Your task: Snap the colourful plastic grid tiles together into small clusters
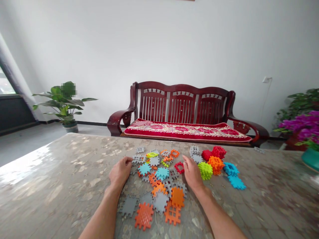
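Observation:
My left hand [121,171] is at the left edge of a pile of plastic interlocking tiles, its fingers curled together at the end of a grey window tile [139,159]. On the pile's right side, my right hand [192,172] has its fingers closed by a red open-frame tile [179,167], whose right edge meets them. Between my hands lie light-blue tiles [162,173], a plain grey tile [154,161] and an orange tile [159,188], overlapping loosely. Closer to me are a dark-orange tile [177,197], an orange-red tile [144,215] and an orange window tile [172,213].
Sorted by colour right of my right hand are green tiles [205,171], orange tiles [216,165], red tiles [218,152], blue tiles [234,177] and grey tiles [194,151]. A patterned cloth covers the table [62,186]. Beyond stands a wooden bench [183,109]; purple flowers [302,126] are at right.

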Demonstrator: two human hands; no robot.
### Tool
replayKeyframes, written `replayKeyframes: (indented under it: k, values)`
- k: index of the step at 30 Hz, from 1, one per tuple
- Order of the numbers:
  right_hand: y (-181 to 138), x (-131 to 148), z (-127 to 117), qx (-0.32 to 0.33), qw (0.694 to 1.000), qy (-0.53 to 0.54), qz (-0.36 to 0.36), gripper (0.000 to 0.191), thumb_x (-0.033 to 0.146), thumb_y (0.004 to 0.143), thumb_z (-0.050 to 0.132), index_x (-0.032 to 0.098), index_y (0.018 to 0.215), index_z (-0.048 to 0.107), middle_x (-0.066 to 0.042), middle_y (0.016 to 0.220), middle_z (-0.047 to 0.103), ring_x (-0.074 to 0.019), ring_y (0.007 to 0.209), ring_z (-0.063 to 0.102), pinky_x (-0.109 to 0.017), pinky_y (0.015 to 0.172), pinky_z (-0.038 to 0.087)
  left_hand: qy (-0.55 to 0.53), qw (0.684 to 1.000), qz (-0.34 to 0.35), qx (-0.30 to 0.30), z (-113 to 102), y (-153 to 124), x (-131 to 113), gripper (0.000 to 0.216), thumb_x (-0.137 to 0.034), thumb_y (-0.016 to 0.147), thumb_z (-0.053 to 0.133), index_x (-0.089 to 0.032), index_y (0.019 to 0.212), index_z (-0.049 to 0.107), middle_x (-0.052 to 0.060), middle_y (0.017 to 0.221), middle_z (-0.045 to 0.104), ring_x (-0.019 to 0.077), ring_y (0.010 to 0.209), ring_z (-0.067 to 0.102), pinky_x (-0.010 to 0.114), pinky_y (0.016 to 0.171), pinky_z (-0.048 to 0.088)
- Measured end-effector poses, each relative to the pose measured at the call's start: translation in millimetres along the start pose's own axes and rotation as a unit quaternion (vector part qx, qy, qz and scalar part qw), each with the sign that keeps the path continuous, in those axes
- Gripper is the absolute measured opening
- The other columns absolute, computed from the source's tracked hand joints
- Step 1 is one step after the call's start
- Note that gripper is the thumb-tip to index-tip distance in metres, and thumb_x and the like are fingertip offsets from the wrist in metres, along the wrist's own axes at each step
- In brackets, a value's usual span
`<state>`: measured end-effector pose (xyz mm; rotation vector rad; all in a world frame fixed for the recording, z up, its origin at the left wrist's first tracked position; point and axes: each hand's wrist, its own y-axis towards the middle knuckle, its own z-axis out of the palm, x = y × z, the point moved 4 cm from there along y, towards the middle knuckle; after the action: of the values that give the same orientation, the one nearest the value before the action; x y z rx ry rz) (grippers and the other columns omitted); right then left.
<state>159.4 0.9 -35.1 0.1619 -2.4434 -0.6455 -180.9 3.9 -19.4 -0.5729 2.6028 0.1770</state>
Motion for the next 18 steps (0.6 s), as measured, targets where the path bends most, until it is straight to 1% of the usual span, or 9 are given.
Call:
replayKeyframes:
  k: [3,6,8,10,14,16,18]
  values:
    - [-4,13,-2,0.040,0.997,-0.058,-0.014,0.040,0.026,0.090,0.042,0.015,0.126,0.057,-0.010,0.121,0.064,-0.0228,0.115,0.055,-0.036,0.101,0.041,-0.002,1.000,0.003,0.001,3,2,1,0.035,-0.038,0.084,0.044,-0.033,0.108,0.069,0.002,0.104,0.074,0.0252,0.096,0.068,0.029,0.066,0.048]
    - [-6,21,-5,0.071,0.989,-0.132,0.005,0.048,0.033,0.085,0.055,0.013,0.129,0.055,-0.012,0.123,0.063,-0.0274,0.114,0.055,-0.038,0.099,0.041,-0.006,1.000,0.002,0.002,4,4,3,0.035,-0.039,0.084,0.044,-0.033,0.108,0.069,0.003,0.104,0.074,0.0257,0.096,0.068,0.029,0.066,0.048]
    - [-6,24,-7,0.092,0.982,-0.165,0.019,0.051,0.036,0.083,0.058,0.014,0.129,0.056,-0.012,0.120,0.065,-0.0282,0.111,0.056,-0.038,0.096,0.042,-0.007,1.000,-0.001,0.003,4,3,3,0.035,-0.038,0.084,0.044,-0.034,0.108,0.068,0.003,0.105,0.074,0.0256,0.097,0.068,0.030,0.067,0.048]
    - [-5,27,-8,0.116,0.976,-0.184,0.020,0.050,0.035,0.084,0.057,0.015,0.130,0.055,-0.011,0.119,0.066,-0.0273,0.109,0.057,-0.036,0.094,0.042,-0.005,1.000,-0.002,0.006,4,3,2,0.035,-0.038,0.084,0.043,-0.034,0.109,0.068,0.002,0.106,0.074,0.0256,0.098,0.067,0.030,0.067,0.048]
    - [-4,30,-7,0.152,0.968,-0.197,-0.002,0.048,0.026,0.087,0.053,0.015,0.133,0.052,-0.010,0.121,0.066,-0.0250,0.110,0.057,-0.033,0.095,0.041,-0.004,1.000,0.000,0.006,1,0,0,0.035,-0.037,0.085,0.043,-0.033,0.109,0.068,0.003,0.105,0.074,0.0254,0.099,0.067,0.029,0.068,0.048]
    - [-4,29,-6,0.155,0.967,-0.200,-0.015,0.048,0.017,0.086,0.049,0.014,0.133,0.052,-0.010,0.121,0.066,-0.0246,0.110,0.058,-0.033,0.095,0.041,-0.002,1.000,0.000,0.006,0,-1,0,0.035,-0.036,0.084,0.044,-0.033,0.109,0.068,0.003,0.105,0.074,0.0251,0.097,0.068,0.029,0.068,0.048]
    - [-5,27,-4,0.147,0.969,-0.198,-0.035,0.052,0.007,0.081,0.045,0.014,0.132,0.054,-0.011,0.123,0.065,-0.0242,0.112,0.057,-0.033,0.096,0.041,-0.001,1.000,0.002,0.006,-1,-2,-1,0.035,-0.036,0.084,0.043,-0.033,0.109,0.069,0.003,0.105,0.074,0.0254,0.097,0.068,0.029,0.068,0.048]
